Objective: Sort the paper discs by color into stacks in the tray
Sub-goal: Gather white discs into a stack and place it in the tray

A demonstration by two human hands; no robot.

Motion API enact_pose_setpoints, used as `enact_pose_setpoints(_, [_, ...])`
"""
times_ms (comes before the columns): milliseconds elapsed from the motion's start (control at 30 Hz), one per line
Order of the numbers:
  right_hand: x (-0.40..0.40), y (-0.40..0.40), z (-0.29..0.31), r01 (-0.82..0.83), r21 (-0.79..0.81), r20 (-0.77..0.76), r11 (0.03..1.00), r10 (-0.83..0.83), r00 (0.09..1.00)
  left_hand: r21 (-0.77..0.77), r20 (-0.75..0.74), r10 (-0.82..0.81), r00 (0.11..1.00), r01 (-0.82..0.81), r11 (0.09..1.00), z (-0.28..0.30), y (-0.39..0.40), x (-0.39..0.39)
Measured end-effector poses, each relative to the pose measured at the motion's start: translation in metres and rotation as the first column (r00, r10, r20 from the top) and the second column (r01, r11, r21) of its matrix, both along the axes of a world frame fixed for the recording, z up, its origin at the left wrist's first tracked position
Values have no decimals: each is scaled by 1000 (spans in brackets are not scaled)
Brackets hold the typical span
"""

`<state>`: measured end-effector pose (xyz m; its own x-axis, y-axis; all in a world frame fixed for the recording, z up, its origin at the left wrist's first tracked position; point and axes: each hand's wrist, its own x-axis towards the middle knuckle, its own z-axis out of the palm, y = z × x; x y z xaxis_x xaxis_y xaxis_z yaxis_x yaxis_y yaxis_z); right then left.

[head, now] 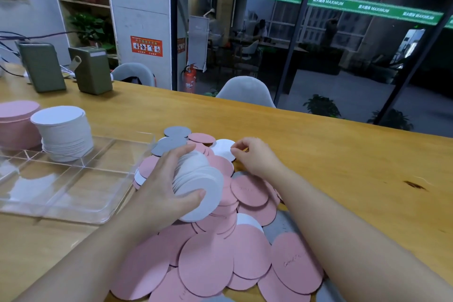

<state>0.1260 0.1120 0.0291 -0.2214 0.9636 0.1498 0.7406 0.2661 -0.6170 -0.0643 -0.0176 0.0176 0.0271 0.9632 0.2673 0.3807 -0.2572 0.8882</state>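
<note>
Long yellow-brown wooden table [331, 154], dark knot near its right side, clear divided tray [73, 193] at left, loose heap of pink, white and grey paper discs [220, 252] just beside the tray, two olive-green boxes [71, 68] at the far left

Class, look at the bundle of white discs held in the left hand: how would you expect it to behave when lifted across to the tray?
The bundle of white discs is already fanned in the left hand, so discs would probably slide apart unless the grip squeezes both faces. Each disc looks thin, so likely light and slightly bendy. Set on the tall white stack in the tray, it might tip the stack.
</note>
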Motion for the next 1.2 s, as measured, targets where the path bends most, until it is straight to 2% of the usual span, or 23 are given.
enact_pose_setpoints(100, [-7, 9, -2, -66, -42, 56, 997, 68, 996, 21, 48, 45, 998, -46, 999, 3, 0, -1])
enact_pose_setpoints(233, [-12, 0, -1, -170, 11, 177, 985, 165, 970, 110, 214, 150, 965, -177, 978, 8, 5, -6])
enact_pose_setpoints(333, [-11, -9, -1, -246, 62, 194, 967, 230, 954, 126, 193, 242, 951, -269, 955, 4, 9, -9])
enact_pose_setpoints(467, [-8, -15, -1, -317, 14, 155, 948, 311, 938, 118, 113, 251, 962, -263, 957, -3, 11, -8])
enact_pose_setpoints(533, [-8, -9, -2, -274, 33, 147, 961, 266, 953, 118, 76, 245, 966, -253, 960, -5, 11, -7])
enact_pose_setpoints(600, [-7, 0, -3, -171, 33, 204, 985, 160, 966, 108, 62, 247, 967, -253, 962, -5, 12, -8])
enact_pose_setpoints(667, [-7, 8, -1, -78, -85, 236, 993, 96, 967, 108, 54, 250, 967, -254, 961, -6, 13, -8])
enact_pose_setpoints(733, [-9, 13, 3, -63, -238, 215, 969, 116, 970, 114, 49, 248, 968, -252, 961, -6, 13, -9])
enact_pose_setpoints(800, [-11, 14, 7, -80, -320, 216, 944, 155, 964, 111, 49, 242, 969, -246, 963, -6, 13, -9])
enact_pose_setpoints(933, [-15, 15, 15, -90, -336, 284, 938, 192, 939, 103, 44, 239, 970, -242, 965, -6, 13, -8])
enact_pose_setpoints(1067, [-19, 16, 17, -34, -324, 449, 945, 186, 874, 101, 31, 232, 972, -234, 967, -6, 13, -6])
enact_pose_setpoints(1200, [-21, 17, 17, 12, -381, 417, 924, 160, 895, 98, 33, 228, 973, -230, 968, -7, 12, -6])
